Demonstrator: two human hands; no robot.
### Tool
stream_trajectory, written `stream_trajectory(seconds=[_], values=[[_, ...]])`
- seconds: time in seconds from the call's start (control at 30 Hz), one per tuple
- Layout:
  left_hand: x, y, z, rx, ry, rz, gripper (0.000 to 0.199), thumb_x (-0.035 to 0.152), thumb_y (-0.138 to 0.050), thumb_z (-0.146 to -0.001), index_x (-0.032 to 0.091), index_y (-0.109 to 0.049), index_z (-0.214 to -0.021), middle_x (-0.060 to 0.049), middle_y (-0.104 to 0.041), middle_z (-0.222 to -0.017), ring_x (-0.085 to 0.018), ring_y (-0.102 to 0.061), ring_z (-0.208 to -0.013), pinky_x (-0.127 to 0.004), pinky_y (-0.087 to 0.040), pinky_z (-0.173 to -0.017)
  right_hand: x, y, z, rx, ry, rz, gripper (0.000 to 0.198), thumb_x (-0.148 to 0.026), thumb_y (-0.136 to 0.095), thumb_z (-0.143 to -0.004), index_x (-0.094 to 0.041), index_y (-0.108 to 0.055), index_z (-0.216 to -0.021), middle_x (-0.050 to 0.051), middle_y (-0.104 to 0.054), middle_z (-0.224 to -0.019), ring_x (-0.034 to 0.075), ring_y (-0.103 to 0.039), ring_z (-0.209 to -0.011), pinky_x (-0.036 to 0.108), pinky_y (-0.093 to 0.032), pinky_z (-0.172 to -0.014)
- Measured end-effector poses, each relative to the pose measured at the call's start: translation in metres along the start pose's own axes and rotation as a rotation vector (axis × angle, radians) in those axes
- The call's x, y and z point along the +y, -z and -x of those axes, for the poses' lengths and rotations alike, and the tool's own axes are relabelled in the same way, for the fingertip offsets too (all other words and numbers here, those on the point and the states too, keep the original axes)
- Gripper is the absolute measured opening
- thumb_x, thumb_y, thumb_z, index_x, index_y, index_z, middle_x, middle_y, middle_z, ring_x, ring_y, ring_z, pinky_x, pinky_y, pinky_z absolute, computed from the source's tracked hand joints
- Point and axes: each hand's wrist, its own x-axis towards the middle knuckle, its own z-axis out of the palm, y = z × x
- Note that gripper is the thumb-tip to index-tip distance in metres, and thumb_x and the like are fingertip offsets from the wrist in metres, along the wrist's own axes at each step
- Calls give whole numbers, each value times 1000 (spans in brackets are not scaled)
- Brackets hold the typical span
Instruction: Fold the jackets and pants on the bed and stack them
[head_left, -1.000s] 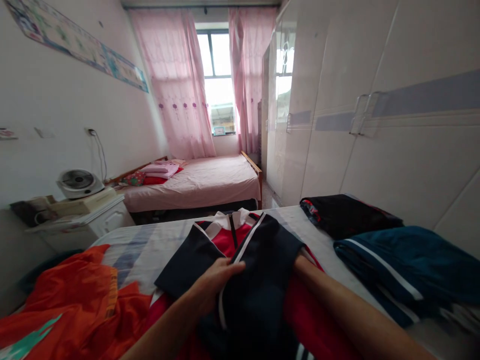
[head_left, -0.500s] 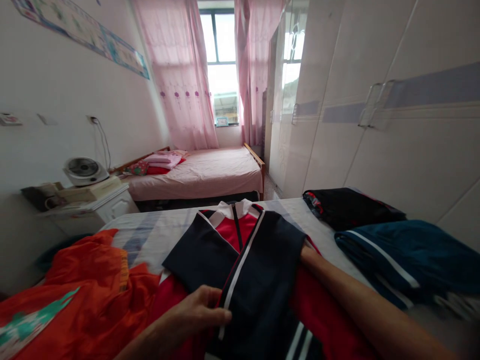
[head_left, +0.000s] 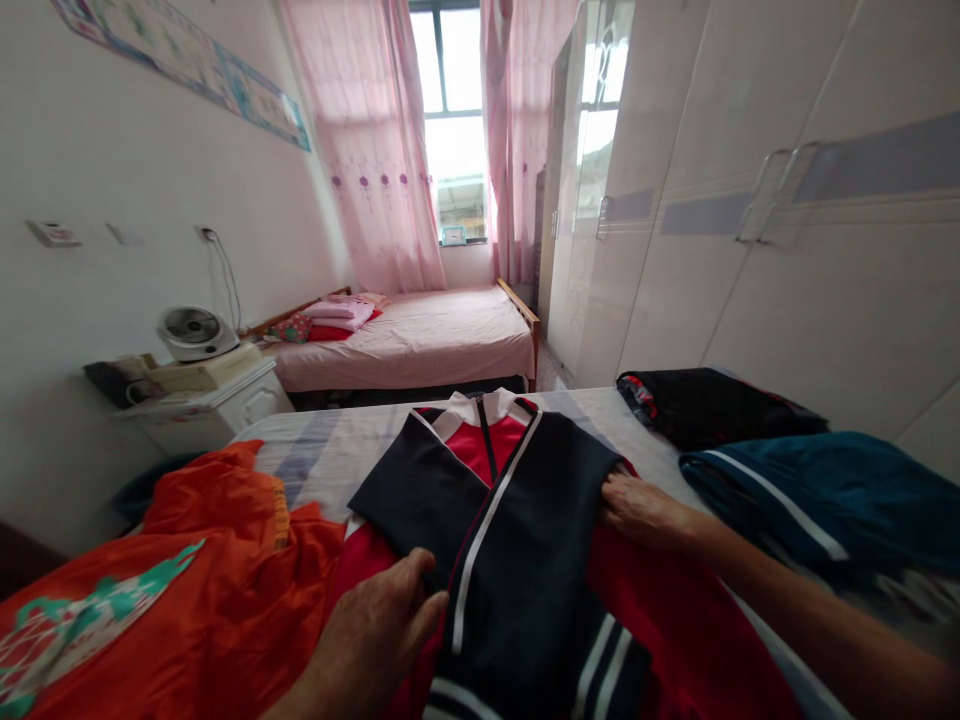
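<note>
A navy and red track jacket [head_left: 525,540] with a white collar and front zip lies on the bed in front of me. Its navy sleeves, with white piping and striped cuffs, are folded across the chest. Beside the lower part of the folded sleeves is my left hand [head_left: 375,625], thumb and forefinger apart; its other fingers are partly hidden. At the right shoulder edge, my right hand [head_left: 649,512] has its fingers closed on the cloth, the fingertips partly tucked at the fold.
Orange clothing [head_left: 225,560] with a green and white print lies rumpled on the left. To the right are folded black clothing [head_left: 720,408] and teal clothing [head_left: 840,490] with a white stripe. A small fan [head_left: 196,333] stands on a cabinet; another bed [head_left: 420,340] is beyond.
My right hand has drawn back out from under the jacket's right edge, so its fingers now show. My left hand's thumb has come off the sleeve. The view has shifted slightly.
</note>
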Motion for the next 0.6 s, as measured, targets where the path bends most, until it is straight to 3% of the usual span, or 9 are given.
stream_trajectory(seconds=[0.1, 0.23, 0.3, 0.43, 0.6], values=[[10, 7, -10, 68, -145, -47, 15, 25, -45, -87, 21, -57, -95, -4, -63, -93, -19, -61, -87, -31, -45, -78, 0, 33, -4, -7, -154, 43, 30, -33, -42, -89, -22, -69, -81, 6, -69, -80, 20, -65, -76, 28, -46, -67], [24, -4, -31, 107, -318, -28, 19, 21, -48, -86, 21, -59, -101, -6, -60, -113, -19, -57, -105, -32, -45, -92, -17, 64, -60, 114, -367, 105, 35, -42, -36, -91, -24, -65, -100, 6, -68, -99, 21, -62, -95, 29, -43, -75], [29, -14, -40, 149, -369, -66, 24, 21, -49, -85, 19, -59, -107, -9, -56, -123, -22, -52, -116, -37, -44, -98, -27, 61, -100, 73, -383, 105, 38, -47, -41, -89, -22, -65, -102, 8, -67, -106, 22, -61, -99, 29, -44, -77], [31, -26, -50, 236, -454, -150, 28, 20, -53, -82, 19, -60, -110, -11, -52, -132, -27, -46, -125, -46, -42, -102, -36, 31, -166, -79, -484, 110, 37, -47, -58, -82, -16, -66, -100, 11, -64, -108, 25, -59, -101, 37, -47, -81], [23, -28, -53, 257, -456, -198, 28, 20, -55, -81, 19, -61, -108, -11, -56, -128, -28, -49, -123, -48, -48, -97, -21, 8, -200, -170, -614, 103, 28, -34, -58, -88, -14, -59, -108, 7, -60, -109, 19, -59, -98, 42, -49, -85]])
